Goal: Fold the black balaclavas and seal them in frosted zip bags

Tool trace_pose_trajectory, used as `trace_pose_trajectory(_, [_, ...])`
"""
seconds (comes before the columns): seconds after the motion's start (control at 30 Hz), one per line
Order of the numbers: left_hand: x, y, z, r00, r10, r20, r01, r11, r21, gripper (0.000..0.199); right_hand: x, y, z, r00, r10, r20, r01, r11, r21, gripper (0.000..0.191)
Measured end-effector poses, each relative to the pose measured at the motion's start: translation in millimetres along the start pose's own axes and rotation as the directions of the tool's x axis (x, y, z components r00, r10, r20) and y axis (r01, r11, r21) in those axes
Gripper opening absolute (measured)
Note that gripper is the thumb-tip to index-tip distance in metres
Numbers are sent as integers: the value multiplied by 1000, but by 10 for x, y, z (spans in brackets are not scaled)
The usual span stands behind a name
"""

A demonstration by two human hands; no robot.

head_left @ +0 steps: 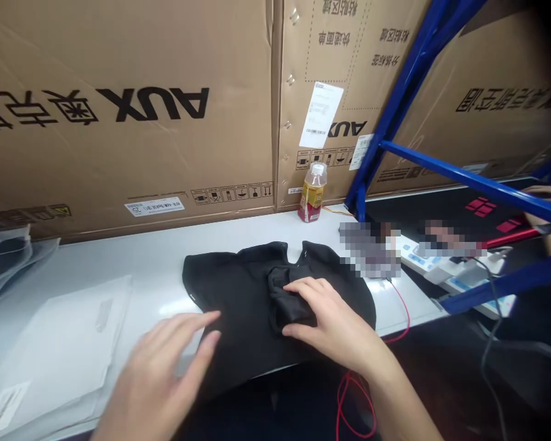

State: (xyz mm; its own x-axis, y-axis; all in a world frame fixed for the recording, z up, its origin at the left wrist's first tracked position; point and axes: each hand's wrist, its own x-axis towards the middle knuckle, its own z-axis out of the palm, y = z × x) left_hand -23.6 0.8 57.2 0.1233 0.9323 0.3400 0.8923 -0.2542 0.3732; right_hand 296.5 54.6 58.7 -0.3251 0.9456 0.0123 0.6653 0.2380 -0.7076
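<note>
The left hand [160, 373] is open, fingers spread, just beside a black knit garment [239, 306] lying flat on the white worktop [156, 257]. The right hand [330, 321], open and palm down, rests on a folded black bunch [289, 300] atop it. Smooth translucent plastic bags [59, 343] lie front-left; one plastic bottle [312, 193] stands at the back edge against two cardboard cartons [119, 122].

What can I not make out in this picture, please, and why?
Head view:
Black garment: the part under the right hand is hidden.
Two pixelated patches: what lies there is blurred out.
White label on the carton: print too small.
Plastic bottle: its label is too small to read.
</note>
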Motion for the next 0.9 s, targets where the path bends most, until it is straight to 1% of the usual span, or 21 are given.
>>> trace_pose_trajectory(0.03, [49,216,141,990,77,122,-73,996,-41,30,0,-17,-4,1000,-16,19,16,1000,5,49])
trace_pose_trajectory(0.1, [121,549,365,961,162,224,-146,985,-88,30,0,-67,5,999,-37,12,37,998,44,37])
trace_pose_trajectory(0.13, [139,656,443,954,181,240,-163,982,-94,32,0,-98,14,999,-38,-5,38,994,103,30])
trace_pose_trajectory(0.2, [148,768,544,963,179,201,-167,983,-77,42,-5,-170,39,999,-21,-50,35,949,314,20])
trace_pose_trajectory(0.23, [149,791,573,973,168,156,-158,985,-75,50,-7,-209,53,997,-2,-72,34,895,445,16])
trace_pose_trajectory(0.3, [158,818,601,991,119,56,-112,986,-120,66,-8,-280,84,994,49,-100,32,733,680,14])
trace_pose_trajectory(0.33, [172,833,603,996,85,13,-82,983,-166,67,-6,-307,99,992,73,-102,30,647,761,18])
trace_pose_trajectory(0.37, [191,848,597,999,51,-16,-53,975,-216,63,0,-324,111,991,89,-95,27,575,817,23])
trace_pose_trajectory(0.4, [215,858,582,999,20,-34,-28,965,-260,53,9,-325,119,992,96,-86,23,523,852,29])
trace_pose_trajectory(0.43, [241,858,559,999,-5,-37,-6,959,-284,38,20,-308,124,992,98,-83,24,491,871,35])
trace_pose_trajectory(0.47, [267,840,528,999,-16,-38,5,959,-284,23,34,-269,125,990,104,-93,33,475,879,40])
trace_pose_trajectory(0.5, [290,798,493,999,-20,-42,9,965,-263,12,47,-207,122,986,122,-117,46,471,881,44])
trace_pose_trajectory(0.57, [321,631,422,997,-31,-74,16,980,-198,14,66,-18,111,964,193,-182,65,493,868,48])
trace_pose_trajectory(0.6, [326,509,392,995,-36,-93,21,986,-163,15,66,99,104,948,235,-214,62,525,849,49])
trace_pose_trajectory(0.63, [322,372,366,994,-34,-103,21,992,-128,15,58,222,97,931,273,-243,43,579,814,49])
trace_pose_trajectory(0.7, [289,99,330,999,-6,-52,3,998,-56,14,10,438,83,898,331,-289,-33,707,707,54])
trace_pose_trajectory(0.77, [234,-87,305,999,31,34,-32,999,15,25,-63,549,62,867,357,-347,-98,806,583,54])
trace_pose_trajectory(0.8, [206,-125,295,997,45,66,-48,998,37,33,-98,548,48,859,332,-391,-105,860,500,51])
trace_pose_trajectory(0.83, [183,-124,288,994,57,89,-61,997,46,39,-123,511,34,863,269,-428,-88,914,397,47])
trace_pose_trajectory(0.87, [169,-90,286,992,71,105,-77,996,50,45,-133,442,22,882,169,-440,-48,961,273,44])
trace_pose_trajectory(0.9, [168,-31,292,988,94,122,-101,994,51,49,-123,353,13,907,50,-419,8,991,137,45])
